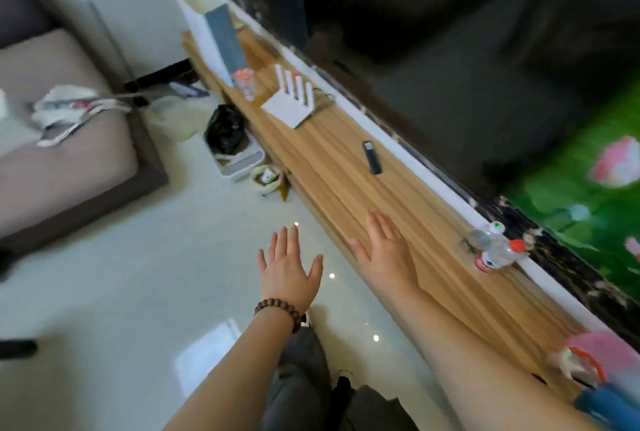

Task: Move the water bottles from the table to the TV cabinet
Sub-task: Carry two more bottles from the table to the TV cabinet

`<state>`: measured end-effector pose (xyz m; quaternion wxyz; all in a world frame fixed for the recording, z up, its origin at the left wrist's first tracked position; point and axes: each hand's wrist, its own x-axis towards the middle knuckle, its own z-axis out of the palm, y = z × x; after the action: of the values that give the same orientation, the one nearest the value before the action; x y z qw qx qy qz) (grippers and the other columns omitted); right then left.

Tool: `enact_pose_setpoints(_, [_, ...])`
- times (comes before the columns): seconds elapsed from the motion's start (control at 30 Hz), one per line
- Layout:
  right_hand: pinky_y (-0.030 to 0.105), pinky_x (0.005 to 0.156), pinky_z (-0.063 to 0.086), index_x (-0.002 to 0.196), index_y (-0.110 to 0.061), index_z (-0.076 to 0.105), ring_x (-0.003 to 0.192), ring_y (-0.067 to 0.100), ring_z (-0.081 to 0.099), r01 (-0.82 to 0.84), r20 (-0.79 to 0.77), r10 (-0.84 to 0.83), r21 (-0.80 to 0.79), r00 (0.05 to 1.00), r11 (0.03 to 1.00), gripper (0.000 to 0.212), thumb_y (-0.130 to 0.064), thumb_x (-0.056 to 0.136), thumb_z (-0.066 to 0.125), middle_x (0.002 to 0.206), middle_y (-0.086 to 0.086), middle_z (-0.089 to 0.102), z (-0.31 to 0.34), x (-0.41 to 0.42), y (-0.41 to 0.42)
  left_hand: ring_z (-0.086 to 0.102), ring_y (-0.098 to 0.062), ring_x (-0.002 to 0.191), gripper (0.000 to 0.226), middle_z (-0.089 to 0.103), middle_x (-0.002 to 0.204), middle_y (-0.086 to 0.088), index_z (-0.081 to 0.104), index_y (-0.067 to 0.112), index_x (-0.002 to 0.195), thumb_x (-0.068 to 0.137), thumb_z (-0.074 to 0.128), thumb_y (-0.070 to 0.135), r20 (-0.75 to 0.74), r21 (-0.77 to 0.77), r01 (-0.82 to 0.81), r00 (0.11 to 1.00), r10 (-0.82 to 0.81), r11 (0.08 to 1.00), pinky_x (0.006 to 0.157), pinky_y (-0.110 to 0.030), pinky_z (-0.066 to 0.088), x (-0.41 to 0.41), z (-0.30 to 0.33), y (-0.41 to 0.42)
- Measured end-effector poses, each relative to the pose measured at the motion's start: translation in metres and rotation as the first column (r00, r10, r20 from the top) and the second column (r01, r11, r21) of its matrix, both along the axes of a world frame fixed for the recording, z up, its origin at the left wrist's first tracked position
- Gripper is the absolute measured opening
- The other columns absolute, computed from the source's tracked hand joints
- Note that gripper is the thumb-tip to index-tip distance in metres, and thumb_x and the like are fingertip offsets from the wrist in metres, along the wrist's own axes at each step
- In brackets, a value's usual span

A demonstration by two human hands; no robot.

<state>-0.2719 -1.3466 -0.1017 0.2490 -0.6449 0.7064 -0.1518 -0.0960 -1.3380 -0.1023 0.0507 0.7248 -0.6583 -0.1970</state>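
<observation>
The long wooden TV cabinet (pixel 339 167) runs diagonally under the dark TV screen. Two clear water bottles stand together on it at the right: one with a red cap (pixel 498 254) and one with a white and green cap (pixel 483 238). My right hand (pixel 382 247) hovers flat over the cabinet's front edge, fingers spread, well left of the bottles. My left hand (pixel 289 269), with a bead bracelet on the wrist, is spread open above the floor. Both hands hold nothing.
A white router (pixel 292 101), a black lighter (pixel 372 157), a small red-capped jar (pixel 245 82) and a white box (pixel 211 36) sit on the cabinet. A bin with a black bag (pixel 230 143) stands on the floor. A sofa (pixel 65 140) fills the left. Pink and blue items (pixel 602 371) lie at the right end.
</observation>
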Motion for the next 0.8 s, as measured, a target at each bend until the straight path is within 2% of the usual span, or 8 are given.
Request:
enact_pose_setpoints(0.17, [0.038,0.119,0.019,0.15,-0.016,0.025,0.146,0.026,0.022,-0.286,0.022,0.286,-0.001,0.958,0.958,0.066,-0.045,0.092,0.039,0.157,0.009,0.026,-0.002,0.074,0.011,0.003,-0.018,0.149,0.075,0.01,0.162,-0.001,0.006,0.019,0.154,0.094,0.033,0.055,0.017,0.002,-0.328,0.944,0.328,0.945,0.121,-0.043,0.004,0.071,0.001,0.062])
enact_pose_setpoints(0.33, [0.037,0.121,0.013,0.151,-0.021,0.02,0.149,0.019,0.011,-0.545,0.017,0.545,-0.003,0.838,0.839,0.066,-0.05,0.094,0.034,0.16,0.001,0.019,0.0,0.149,0.037,0.004,-0.018,0.149,0.073,0.011,0.161,-0.001,0.009,0.018,0.153,0.095,0.035,0.053,-0.023,-0.043,-0.588,0.809,0.587,0.808,0.121,-0.042,0.004,0.128,0.01,0.129])
enact_pose_setpoints(0.4, [0.035,0.121,0.01,0.152,-0.022,0.017,0.149,0.017,0.008,-0.541,0.032,0.541,-0.002,0.841,0.841,0.063,-0.045,0.097,0.037,0.161,0.0,0.016,0.003,0.156,0.035,0.004,-0.018,0.149,0.073,0.012,0.161,-0.001,0.009,0.019,0.153,0.094,0.036,0.053,-0.022,-0.043,-0.607,0.794,0.607,0.793,0.121,-0.042,0.004,0.132,0.013,0.132])
enact_pose_setpoints(0.47, [0.034,0.121,0.01,0.152,-0.021,0.017,0.149,0.017,0.008,-0.698,0.027,0.699,-0.032,0.715,0.715,0.063,-0.044,0.097,0.039,0.161,0.001,0.016,0.011,0.208,0.07,0.005,-0.018,0.149,0.073,0.013,0.161,-0.001,0.011,0.018,0.153,0.094,0.036,0.053,-0.013,-0.064,-0.757,0.652,0.758,0.65,0.121,-0.042,0.005,0.164,0.02,0.192])
enact_pose_setpoints(0.5, [0.035,0.121,0.01,0.151,-0.02,0.018,0.149,0.018,0.009,-0.707,0.023,0.707,-0.031,0.707,0.707,0.063,-0.043,0.097,0.039,0.161,0.002,0.017,0.011,0.214,0.072,0.005,-0.018,0.149,0.073,0.014,0.161,-0.001,0.011,0.018,0.153,0.094,0.037,0.053,-0.011,-0.072,-0.763,0.645,0.764,0.642,0.121,-0.042,0.006,0.168,0.021,0.197])
enact_pose_setpoints(0.63, [0.035,0.121,0.011,0.151,-0.02,0.02,0.149,0.019,0.01,-0.829,0.017,0.832,-0.069,0.555,0.555,0.063,-0.042,0.096,0.041,0.16,0.003,0.018,0.02,0.273,0.129,0.004,-0.017,0.149,0.071,0.013,0.161,0.0,0.013,0.018,0.153,0.094,0.036,0.052,-0.002,-0.1,-0.876,0.474,0.881,0.471,0.121,-0.042,0.004,0.197,0.028,0.28])
enact_pose_setpoints(0.8, [0.034,0.121,0.011,0.151,-0.02,0.02,0.149,0.017,0.008,-0.903,0.032,0.907,-0.077,0.421,0.422,0.063,-0.043,0.097,0.04,0.161,0.002,0.016,0.024,0.317,0.219,0.003,-0.016,0.149,0.071,0.012,0.161,0.002,0.012,0.019,0.153,0.095,0.037,0.051,-0.01,-0.114,-0.947,0.304,0.953,0.301,0.121,-0.043,0.004,0.211,0.034,0.394])
